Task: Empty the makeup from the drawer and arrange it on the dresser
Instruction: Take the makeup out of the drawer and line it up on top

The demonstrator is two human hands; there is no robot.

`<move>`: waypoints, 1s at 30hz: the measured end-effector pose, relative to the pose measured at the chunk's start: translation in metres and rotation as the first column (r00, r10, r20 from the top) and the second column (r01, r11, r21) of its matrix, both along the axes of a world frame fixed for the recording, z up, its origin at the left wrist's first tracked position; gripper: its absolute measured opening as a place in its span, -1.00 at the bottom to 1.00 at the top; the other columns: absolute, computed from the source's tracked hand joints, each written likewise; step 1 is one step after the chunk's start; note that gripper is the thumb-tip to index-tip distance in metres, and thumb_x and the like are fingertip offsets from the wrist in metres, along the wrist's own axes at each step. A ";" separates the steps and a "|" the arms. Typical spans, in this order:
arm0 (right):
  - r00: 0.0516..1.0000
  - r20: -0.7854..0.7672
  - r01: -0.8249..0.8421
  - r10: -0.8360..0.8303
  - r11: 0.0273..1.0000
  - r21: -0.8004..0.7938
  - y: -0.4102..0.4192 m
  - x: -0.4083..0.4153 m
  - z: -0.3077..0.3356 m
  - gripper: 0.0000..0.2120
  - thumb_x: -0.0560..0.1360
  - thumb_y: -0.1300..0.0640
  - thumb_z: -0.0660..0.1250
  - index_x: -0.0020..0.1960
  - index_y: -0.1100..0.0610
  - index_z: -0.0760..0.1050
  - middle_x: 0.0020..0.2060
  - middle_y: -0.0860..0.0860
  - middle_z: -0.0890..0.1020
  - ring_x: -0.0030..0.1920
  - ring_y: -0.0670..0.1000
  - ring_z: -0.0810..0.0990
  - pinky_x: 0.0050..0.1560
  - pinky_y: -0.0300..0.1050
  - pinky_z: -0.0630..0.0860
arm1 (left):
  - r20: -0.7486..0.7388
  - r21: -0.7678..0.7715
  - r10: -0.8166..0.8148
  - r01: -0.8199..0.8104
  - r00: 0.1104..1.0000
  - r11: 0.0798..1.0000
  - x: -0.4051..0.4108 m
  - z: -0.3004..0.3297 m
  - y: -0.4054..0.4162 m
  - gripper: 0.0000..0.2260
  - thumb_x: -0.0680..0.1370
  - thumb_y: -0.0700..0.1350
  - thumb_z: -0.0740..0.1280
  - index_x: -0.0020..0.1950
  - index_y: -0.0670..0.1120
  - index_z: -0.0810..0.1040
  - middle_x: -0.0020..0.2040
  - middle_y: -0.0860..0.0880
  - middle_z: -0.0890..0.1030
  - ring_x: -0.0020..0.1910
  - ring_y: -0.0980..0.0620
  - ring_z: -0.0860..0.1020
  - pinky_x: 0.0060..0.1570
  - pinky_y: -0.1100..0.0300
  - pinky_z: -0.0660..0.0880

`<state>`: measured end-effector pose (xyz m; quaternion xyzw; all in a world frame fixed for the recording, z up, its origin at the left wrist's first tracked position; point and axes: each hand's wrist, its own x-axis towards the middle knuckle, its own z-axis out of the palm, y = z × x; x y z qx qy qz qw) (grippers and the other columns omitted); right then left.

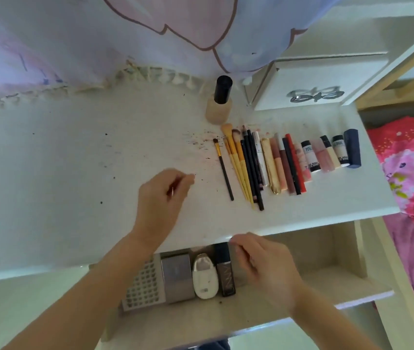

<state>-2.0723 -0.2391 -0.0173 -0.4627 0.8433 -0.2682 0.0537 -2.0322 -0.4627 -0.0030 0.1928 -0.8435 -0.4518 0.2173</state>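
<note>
A: Checking hands first. What do you get on the left hand (161, 198)?

B: I see it over the dresser top (74, 160), fingers loosely curled, fingertips close together. Maybe something thin pinched there, too blurred, I can't tell if it holds anything.

A: Right hand (264, 269)?

B: Hovering over the open drawer (327, 279), fingers relaxed and spread, nothing in it. I mark it empty.

A: Makeup still in the drawer?

B: Yes, between my two wrists: a studded grey case (141, 286), a silver box (178, 279), a white oval compact (204, 276), a dark bottle (225, 271) just left of the right hand, side by side, touching.

A: And on the dresser?

B: Right of the left hand, a neat row. A black-handled brush (223, 170) lies nearest that hand, slightly apart; then yellow brushes (237, 162), dark pencils (251, 168), a gold tube (270, 165), lip glosses (280, 162), small white bottles (310, 156), a navy lipstick (352, 149) at the far end. A foundation bottle (219, 102) stands upright beyond the brushes. Dark specks dot the top around the left hand.
</note>
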 end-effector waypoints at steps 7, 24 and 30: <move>0.759 0.407 0.160 -0.509 0.751 0.641 0.017 0.041 -0.092 -0.63 0.58 -0.13 0.14 0.21 0.14 0.32 0.09 0.13 0.54 0.02 0.15 0.57 -0.16 -0.09 0.42 | 0.558 0.137 -0.229 0.184 0.797 0.973 0.119 -0.080 0.101 -0.70 0.60 -0.25 0.15 0.30 -0.03 0.45 0.18 0.03 0.53 0.12 0.17 0.48 0.15 0.26 0.39; 0.792 0.492 0.200 -0.360 0.916 0.348 0.032 0.034 -0.057 -0.77 0.48 0.03 0.33 0.05 0.03 0.33 -0.11 -0.06 0.53 -0.14 -0.07 0.54 -0.36 -0.40 0.31 | 0.631 0.255 -0.168 0.002 0.758 0.967 0.107 -0.096 0.125 -0.83 0.47 -0.03 0.37 -0.02 0.14 0.42 -0.14 0.17 0.55 -0.07 0.15 0.55 -0.21 0.38 0.41; 0.828 0.522 0.271 -0.203 0.961 -0.056 -0.001 -0.015 0.051 -0.72 0.45 0.01 0.37 -0.01 -0.27 0.31 -0.11 -0.33 0.52 -0.05 -0.40 0.50 -0.20 -0.55 0.43 | 0.265 0.231 -0.065 0.002 0.962 0.973 0.082 0.007 0.061 -0.74 0.44 -0.04 0.42 0.07 0.20 0.49 -0.06 0.22 0.59 -0.09 0.29 0.54 -0.12 0.45 0.48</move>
